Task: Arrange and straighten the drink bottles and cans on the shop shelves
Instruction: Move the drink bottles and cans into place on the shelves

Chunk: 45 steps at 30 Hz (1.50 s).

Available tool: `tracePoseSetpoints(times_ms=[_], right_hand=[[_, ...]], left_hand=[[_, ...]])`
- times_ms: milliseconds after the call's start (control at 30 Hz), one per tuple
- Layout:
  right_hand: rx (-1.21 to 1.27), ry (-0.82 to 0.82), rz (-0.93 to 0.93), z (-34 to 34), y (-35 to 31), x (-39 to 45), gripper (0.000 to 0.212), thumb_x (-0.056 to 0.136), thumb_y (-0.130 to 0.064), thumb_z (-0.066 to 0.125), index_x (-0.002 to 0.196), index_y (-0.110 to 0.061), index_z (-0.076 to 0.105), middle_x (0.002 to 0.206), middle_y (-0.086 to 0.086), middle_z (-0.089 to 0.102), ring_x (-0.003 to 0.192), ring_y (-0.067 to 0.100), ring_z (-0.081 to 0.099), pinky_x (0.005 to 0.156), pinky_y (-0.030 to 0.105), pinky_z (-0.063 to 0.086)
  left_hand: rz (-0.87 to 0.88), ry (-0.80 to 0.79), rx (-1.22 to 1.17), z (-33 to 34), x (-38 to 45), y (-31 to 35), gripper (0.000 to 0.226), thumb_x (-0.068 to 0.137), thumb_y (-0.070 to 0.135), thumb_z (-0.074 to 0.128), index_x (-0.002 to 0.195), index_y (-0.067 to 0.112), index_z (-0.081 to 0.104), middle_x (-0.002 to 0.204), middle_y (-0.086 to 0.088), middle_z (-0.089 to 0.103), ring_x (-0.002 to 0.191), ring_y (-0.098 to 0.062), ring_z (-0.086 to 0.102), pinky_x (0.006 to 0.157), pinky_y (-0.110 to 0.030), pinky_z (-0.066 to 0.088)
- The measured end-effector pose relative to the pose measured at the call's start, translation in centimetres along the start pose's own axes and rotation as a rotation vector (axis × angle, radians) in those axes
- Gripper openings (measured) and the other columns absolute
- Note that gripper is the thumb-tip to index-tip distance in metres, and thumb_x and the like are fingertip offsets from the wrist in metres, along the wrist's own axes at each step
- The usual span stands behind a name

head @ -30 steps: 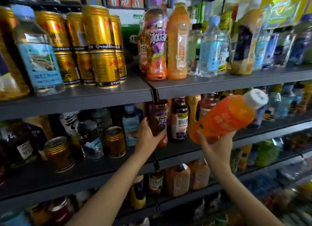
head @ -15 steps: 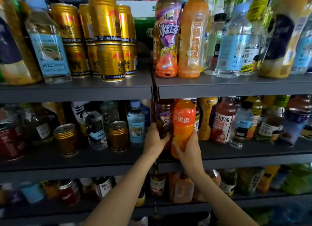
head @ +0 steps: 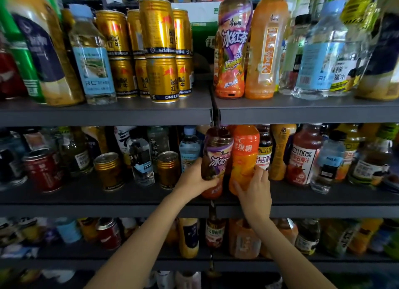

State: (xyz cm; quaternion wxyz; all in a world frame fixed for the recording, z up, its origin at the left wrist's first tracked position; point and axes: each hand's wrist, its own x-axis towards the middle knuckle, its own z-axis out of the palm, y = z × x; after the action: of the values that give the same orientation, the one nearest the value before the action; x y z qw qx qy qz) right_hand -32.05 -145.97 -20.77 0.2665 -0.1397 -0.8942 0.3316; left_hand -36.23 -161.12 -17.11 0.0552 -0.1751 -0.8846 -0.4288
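Observation:
An orange juice bottle [head: 245, 150] stands upright at the front of the middle shelf [head: 129, 199]. My right hand [head: 255, 191] grips its lower part, fingers curled round the base. Just left of it stands a dark iced tea bottle [head: 217, 159] with a purple label, and my left hand [head: 193, 180] holds its lower left side. The two bottles stand side by side, close to the joint between the two shelf sections. Their caps are hidden under the upper shelf [head: 108, 113].
Gold cans [head: 159, 51] are stacked two high on the upper shelf, beside water bottles and tall tea and juice bottles [head: 266, 47]. More bottles and single gold cans [head: 109, 170] crowd the middle shelf. A lower shelf [head: 237, 262] holds further drinks.
The orange bottle, held tilted out to the right a second ago, has been brought in and stood upright beside the iced tea bottle. My left hand stayed on the tea bottle.

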Motion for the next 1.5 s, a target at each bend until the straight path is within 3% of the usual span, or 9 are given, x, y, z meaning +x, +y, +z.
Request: tracePoseSetpoints(times_ms=[233,600,700,800,900,1000,1200,1367,1500], right_hand=[[-0.095,-0.064,-0.033,0.8,-0.5,1.2,0.063,0.088,-0.035,0.059,0.136,-0.008,0.028,0.133,0.008,0.045,0.12,0.029,0.047,0.08,0.044,0.048],[0.075,-0.211,-0.081,-0.9,0.9,2.3,0.054,0.083,-0.017,0.066,0.129,-0.008,0.039,0.13,0.013,0.046,0.111,0.034,0.052,0.085,0.045,0.046],[0.259,-0.171,-0.17,-2.5,0.6,1.6,0.051,0.08,-0.013,0.07,0.123,-0.006,0.045,0.116,0.01,0.054,0.099,0.024,0.057,0.078,0.034,0.05],[0.498,-0.358,-0.226,-4.8,-0.9,1.3,0.055,0.079,-0.01,0.072,0.125,-0.011,0.043,0.109,0.0,0.055,0.096,0.015,0.056,0.075,0.019,0.047],[0.567,-0.558,-0.326,-6.7,-2.4,1.1,0.057,0.078,-0.006,0.071,0.127,-0.017,0.042,0.118,-0.003,0.054,0.111,0.013,0.053,0.092,0.028,0.046],[0.533,-0.664,-0.417,-7.9,-3.7,-0.1,0.052,0.079,-0.003,0.068,0.123,-0.02,0.046,0.116,-0.011,0.054,0.111,0.005,0.052,0.095,0.023,0.045],[0.623,-0.643,-0.396,-9.8,-7.1,-3.3,0.041,0.081,-0.01,0.067,0.118,-0.02,0.051,0.104,-0.018,0.057,0.084,-0.021,0.054,0.07,0.0,0.042],[0.83,-0.632,-0.232,-10.4,-8.9,-6.3,0.057,0.07,-0.032,0.07,0.122,-0.017,0.053,0.113,-0.007,0.065,0.102,0.001,0.061,0.082,0.017,0.05],[0.917,-0.613,-0.128,-11.6,-8.3,-7.9,0.061,0.066,-0.036,0.072,0.121,-0.015,0.056,0.114,0.0,0.067,0.106,0.015,0.063,0.091,0.033,0.05]], left_hand=[[-0.028,-0.154,-0.062,-2.3,-0.1,-0.9,0.056,0.076,0.016,0.075,0.126,0.017,0.048,0.125,-0.002,0.059,0.116,-0.015,0.054,0.1,-0.031,0.042],[-0.035,-0.08,-0.066,-1.6,-2.1,-0.4,0.055,0.078,0.017,0.074,0.125,0.017,0.045,0.124,-0.002,0.058,0.115,-0.015,0.054,0.1,-0.031,0.042],[-0.008,0.0,-0.026,-1.1,-3.2,-0.1,0.057,0.076,0.019,0.075,0.124,0.017,0.044,0.121,0.001,0.058,0.109,-0.009,0.053,0.093,-0.025,0.042],[0.034,0.067,0.02,-0.6,-4.4,-0.1,0.065,0.071,0.023,0.079,0.126,0.017,0.044,0.122,0.0,0.059,0.111,-0.013,0.055,0.095,-0.031,0.046],[0.077,0.075,-0.008,-0.4,-6.1,0.3,0.066,0.068,0.02,0.08,0.123,0.024,0.044,0.118,0.002,0.061,0.112,-0.014,0.056,0.094,-0.029,0.045],[0.075,0.096,-0.039,-0.9,-7.8,0.4,0.063,0.069,0.019,0.08,0.119,0.03,0.043,0.118,0.003,0.06,0.113,-0.013,0.054,0.094,-0.031,0.044],[0.049,0.194,-0.057,-4.5,-11.5,0.4,0.046,0.07,0.027,0.077,0.106,0.031,0.049,0.108,0.005,0.059,0.105,-0.013,0.057,0.084,-0.023,0.047],[0.152,0.331,0.06,-6.8,-14.4,2.1,0.068,0.06,0.056,0.059,0.12,0.022,0.053,0.108,0.001,0.05,0.107,-0.015,0.046,0.092,-0.035,0.042],[0.17,0.249,0.12,-6.4,-15.4,4.2,0.068,0.066,0.047,0.067,0.127,0.02,0.053,0.102,0.006,0.044,0.106,-0.017,0.044,0.095,-0.039,0.04]])
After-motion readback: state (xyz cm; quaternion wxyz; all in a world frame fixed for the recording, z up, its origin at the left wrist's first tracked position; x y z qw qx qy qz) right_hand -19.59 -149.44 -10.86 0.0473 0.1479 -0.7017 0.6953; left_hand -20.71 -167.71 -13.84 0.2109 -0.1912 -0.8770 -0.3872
